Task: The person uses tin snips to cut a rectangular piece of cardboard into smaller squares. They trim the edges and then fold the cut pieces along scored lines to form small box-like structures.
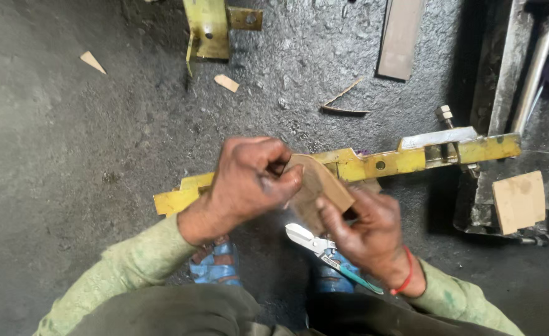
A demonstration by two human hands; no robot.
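Green sleeves (131, 267) and blue sandals (215, 264) fill the bottom of the frame as a person crouches over a dark, gritty floor (69, 155). The left hand (249, 180) is curled tight, pinching the upper edge of a bent piece of brown cardboard (318, 180). The right hand (368, 230), a red thread at its wrist, is closed on the cardboard's lower end from beneath; a pair of snips with teal handles (324, 249) shows just beside and under it, though whether the hand grips them cannot be told. The cardboard is held just above a long yellow metal bracket (374, 163) lying on the floor. Cardboard offcuts (226, 83) lie scattered well apart. Fingers this close to the blades risk a nick, and bending further could crease or tear the piece.
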